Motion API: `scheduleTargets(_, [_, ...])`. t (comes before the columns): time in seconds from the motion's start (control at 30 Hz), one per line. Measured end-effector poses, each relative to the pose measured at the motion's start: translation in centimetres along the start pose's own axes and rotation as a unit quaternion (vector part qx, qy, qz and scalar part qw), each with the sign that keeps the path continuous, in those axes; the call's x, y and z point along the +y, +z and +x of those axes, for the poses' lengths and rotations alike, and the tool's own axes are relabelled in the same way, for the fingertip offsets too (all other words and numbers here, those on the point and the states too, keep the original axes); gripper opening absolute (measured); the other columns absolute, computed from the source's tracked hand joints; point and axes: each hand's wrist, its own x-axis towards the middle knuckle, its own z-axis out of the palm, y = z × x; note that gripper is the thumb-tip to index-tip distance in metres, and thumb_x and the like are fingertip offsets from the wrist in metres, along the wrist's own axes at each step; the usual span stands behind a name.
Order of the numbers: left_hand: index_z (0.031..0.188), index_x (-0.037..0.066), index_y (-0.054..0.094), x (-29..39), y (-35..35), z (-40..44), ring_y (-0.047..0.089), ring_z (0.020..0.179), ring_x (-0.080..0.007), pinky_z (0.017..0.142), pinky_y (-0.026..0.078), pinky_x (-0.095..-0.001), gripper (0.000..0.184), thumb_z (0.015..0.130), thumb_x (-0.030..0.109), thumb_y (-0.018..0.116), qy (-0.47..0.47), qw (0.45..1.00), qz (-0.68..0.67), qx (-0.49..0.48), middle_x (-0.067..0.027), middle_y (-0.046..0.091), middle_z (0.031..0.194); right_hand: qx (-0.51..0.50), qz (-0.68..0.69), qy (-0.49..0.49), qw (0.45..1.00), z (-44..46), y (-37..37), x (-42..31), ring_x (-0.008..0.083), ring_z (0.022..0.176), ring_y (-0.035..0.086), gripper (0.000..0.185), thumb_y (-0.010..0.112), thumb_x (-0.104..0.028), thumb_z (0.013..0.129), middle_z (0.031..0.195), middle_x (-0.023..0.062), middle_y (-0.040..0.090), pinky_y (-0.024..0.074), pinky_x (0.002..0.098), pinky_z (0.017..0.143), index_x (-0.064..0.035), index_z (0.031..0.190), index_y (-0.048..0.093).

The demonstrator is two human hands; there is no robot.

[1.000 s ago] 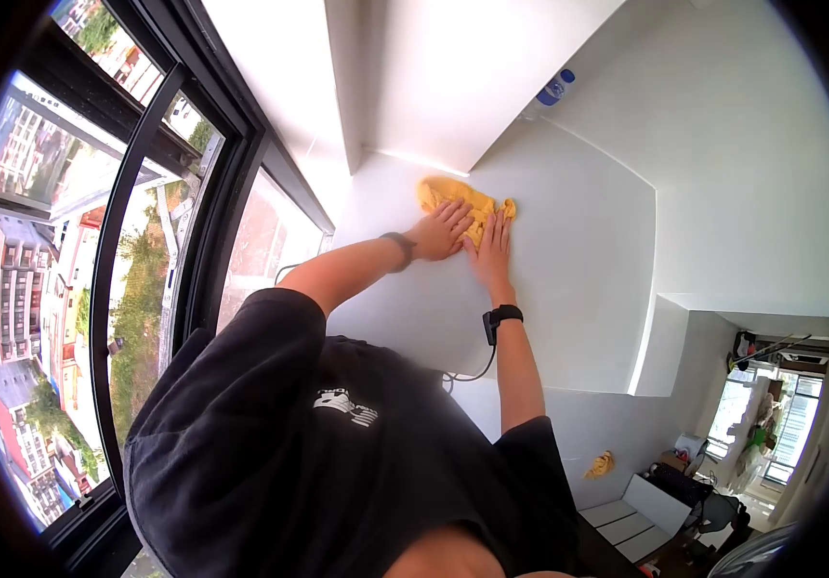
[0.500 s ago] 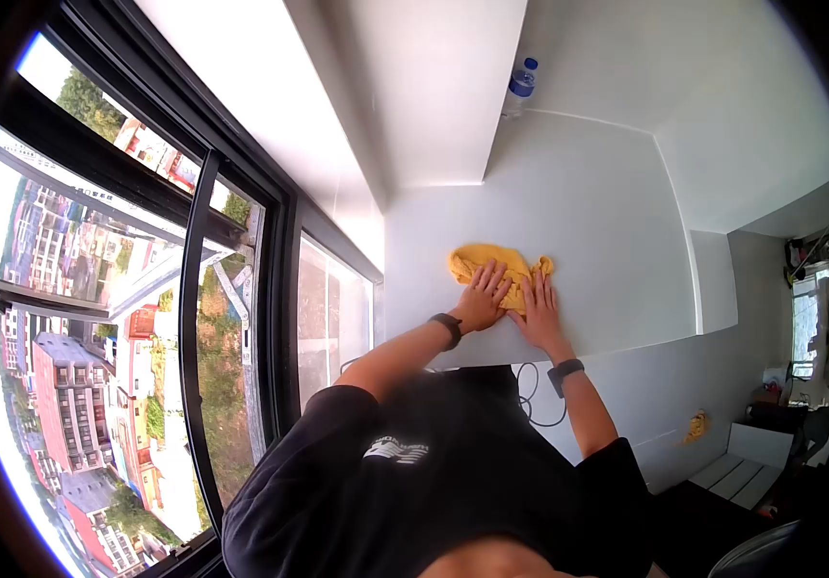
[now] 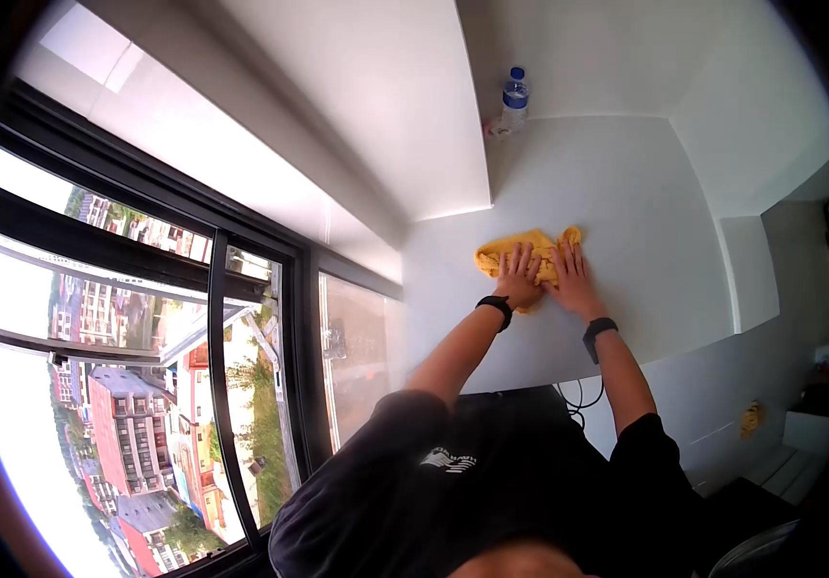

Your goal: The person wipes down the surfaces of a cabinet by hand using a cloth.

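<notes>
A crumpled yellow cloth (image 3: 508,252) lies on the grey-white desktop (image 3: 636,207). On its near side my left hand (image 3: 518,281) rests flat, fingers spread over the fabric. Beside it, my right hand (image 3: 574,283) presses the cloth's right part with fingers stretched out. Both palms face down and the hands almost touch. Parts of the cloth are hidden under them. Each wrist wears a dark band.
A water bottle (image 3: 515,98) with a blue cap stands at the back beside a white cabinet (image 3: 414,116). To the left is a black-framed window (image 3: 220,356). Black cables (image 3: 583,400) hang at the desk's near edge. Another yellow cloth (image 3: 750,419) is at the lower right.
Both hands have pushed the yellow cloth farther from my body and a little right across the desktop. The camera view has also shifted, and more of the area beside the bottle shows.
</notes>
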Motion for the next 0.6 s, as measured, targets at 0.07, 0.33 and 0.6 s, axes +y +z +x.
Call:
scheduleTargets(0.07, [0.167, 0.017, 0.020, 0.7, -1.1, 0.2, -0.006, 0.161, -0.0346, 0.126, -0.002, -0.0610, 0.082, 0.101, 0.062, 0.040, -0.010, 1.000, 0.009, -0.013, -0.0112, 0.001, 0.175, -0.040, -0.022, 0.015, 0.999, 0.2, -1.7, 0.1, 0.0413, 0.158, 0.008, 0.088, 0.068, -0.049, 0.093, 0.172, 0.0168, 0.012, 0.0132, 0.0632, 0.125, -0.0131, 0.162, 0.028])
scheduleTargets(0.33, [0.166, 0.014, 0.022, 2.8, -0.2, 1.7, -0.004, 0.160, -0.0385, 0.124, 0.004, -0.0664, 0.083, 0.101, 0.059, 0.044, -0.034, 0.999, 0.007, 0.034, -0.0151, 0.002, 0.174, -0.006, -0.002, 0.007, 1.000, 0.1, -3.6, 1.9, 0.0344, 0.160, 0.008, 0.080, 0.065, -0.050, 0.093, 0.172, 0.0105, 0.016, 0.0097, 0.0640, 0.125, -0.0146, 0.159, 0.036])
scheduleTargets(0.6, [0.167, 0.010, 0.011, 3.3, -5.3, 2.5, -0.009, 0.159, -0.0403, 0.125, -0.002, -0.0636, 0.078, 0.105, 0.053, 0.033, -0.060, 0.998, 0.029, -0.020, -0.0161, -0.003, 0.174, 0.047, -0.005, -0.036, 0.998, 3.1, -5.7, 2.4, 0.0313, 0.159, 0.014, 0.077, 0.066, -0.048, 0.091, 0.170, 0.0079, 0.023, 0.0123, 0.0619, 0.125, -0.0162, 0.156, 0.042])
